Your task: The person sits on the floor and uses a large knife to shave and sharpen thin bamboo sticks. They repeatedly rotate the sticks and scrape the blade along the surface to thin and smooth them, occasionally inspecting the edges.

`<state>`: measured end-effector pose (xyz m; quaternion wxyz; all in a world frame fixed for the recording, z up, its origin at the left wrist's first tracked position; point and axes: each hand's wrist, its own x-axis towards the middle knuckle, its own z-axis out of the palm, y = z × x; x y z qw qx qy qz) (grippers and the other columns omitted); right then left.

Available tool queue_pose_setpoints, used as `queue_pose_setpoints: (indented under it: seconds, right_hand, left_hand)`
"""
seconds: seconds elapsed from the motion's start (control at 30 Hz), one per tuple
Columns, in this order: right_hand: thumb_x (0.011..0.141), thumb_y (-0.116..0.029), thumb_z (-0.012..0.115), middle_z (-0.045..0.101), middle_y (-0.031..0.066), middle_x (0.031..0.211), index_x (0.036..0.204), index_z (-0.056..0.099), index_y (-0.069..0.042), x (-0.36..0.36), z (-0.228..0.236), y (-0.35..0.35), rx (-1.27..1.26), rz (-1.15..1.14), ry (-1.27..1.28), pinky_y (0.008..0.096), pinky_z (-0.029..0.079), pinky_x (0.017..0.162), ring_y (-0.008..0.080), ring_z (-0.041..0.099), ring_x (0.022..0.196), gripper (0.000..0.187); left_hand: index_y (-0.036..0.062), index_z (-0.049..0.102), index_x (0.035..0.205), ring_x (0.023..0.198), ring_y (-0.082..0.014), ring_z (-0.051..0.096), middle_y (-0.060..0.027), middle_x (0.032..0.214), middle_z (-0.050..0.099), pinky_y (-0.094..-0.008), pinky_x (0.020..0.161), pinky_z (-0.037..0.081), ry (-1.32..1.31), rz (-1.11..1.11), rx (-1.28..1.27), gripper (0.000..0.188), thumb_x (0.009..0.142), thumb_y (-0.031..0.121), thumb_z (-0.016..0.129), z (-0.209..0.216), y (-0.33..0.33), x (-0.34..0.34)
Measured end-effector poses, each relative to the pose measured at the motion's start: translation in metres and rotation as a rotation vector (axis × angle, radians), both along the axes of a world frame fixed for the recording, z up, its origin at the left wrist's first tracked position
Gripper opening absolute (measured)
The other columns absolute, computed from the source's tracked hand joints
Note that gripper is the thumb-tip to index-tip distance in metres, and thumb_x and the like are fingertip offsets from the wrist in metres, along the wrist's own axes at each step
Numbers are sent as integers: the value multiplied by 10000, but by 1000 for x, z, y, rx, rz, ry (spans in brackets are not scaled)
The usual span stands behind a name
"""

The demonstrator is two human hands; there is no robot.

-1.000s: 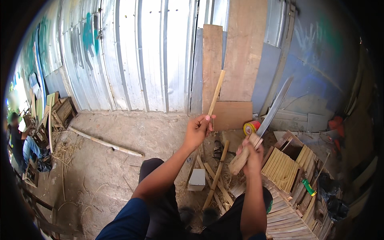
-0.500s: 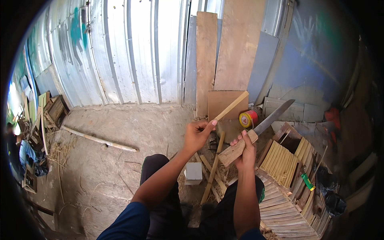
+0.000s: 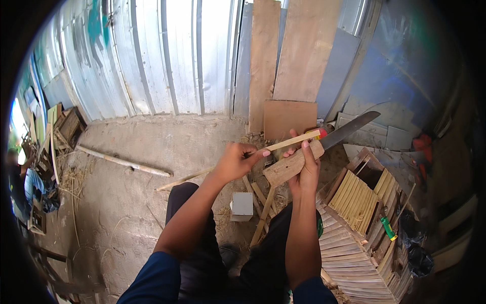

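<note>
A long, thin bamboo strip point(image 3: 292, 141) is pinched in my left hand point(image 3: 236, 161) between thumb and fingers. Its front end slants up to the right, across the fingertips of my right hand; what appears to be its other end point(image 3: 185, 179) comes out left of my wrist. My right hand point(image 3: 304, 169) is wrapped around the thick wooden handle of a machete point(image 3: 352, 130), whose dark blade points up and to the right. The strip lies beside the handle's upper edge; whether they touch I cannot tell.
Several wooden strips point(image 3: 261, 218) and a grey block point(image 3: 242, 204) lie by my legs. On the right stand a slatted wooden structure point(image 3: 354, 253), a green-handled tool point(image 3: 389, 229) and black plastic point(image 3: 419, 258). A pole point(image 3: 124, 161) lies on the left floor; boards point(image 3: 263, 66) lean against the wall.
The strip has swung to a flatter slant, and its front end has come over my right hand's fingers. My left hand has shifted left. The machete remains in my right hand.
</note>
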<state>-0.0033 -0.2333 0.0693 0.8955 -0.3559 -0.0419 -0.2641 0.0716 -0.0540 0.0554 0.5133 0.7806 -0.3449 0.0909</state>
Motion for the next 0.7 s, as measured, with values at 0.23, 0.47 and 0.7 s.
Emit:
queue_pose_setpoints:
  seconds: [0.23, 0.47, 0.7]
  right_hand:
    - [964, -111, 678, 654, 193, 1114, 1243, 512, -6, 6, 1, 2, -6, -40, 6, 346, 581, 730, 188, 669, 759, 341]
    - [931, -60, 688, 692, 182, 973, 1071, 572, -10, 8, -2, 10, -127, -195, 49, 354, 580, 653, 214, 679, 653, 189]
    - [925, -26, 679, 699, 211, 972, 1033, 582, 1, 13, -6, 12, -150, -313, 101, 353, 569, 676, 223, 687, 661, 148]
  left_hand:
    - [-21, 723, 736, 471, -139, 344, -106, 483, 469, -346, 461, 345, -41, 30, 95, 362, 927, 284, 760, 7, 25, -1]
    - [11, 664, 654, 442, -266, 449, -141, 482, 492, -398, 482, 396, -114, 93, 212, 441, 919, 352, 754, 14, 40, 0]
    - [49, 704, 672, 445, -293, 556, -112, 490, 561, -399, 487, 443, -245, 240, 347, 442, 927, 409, 729, 14, 44, 0]
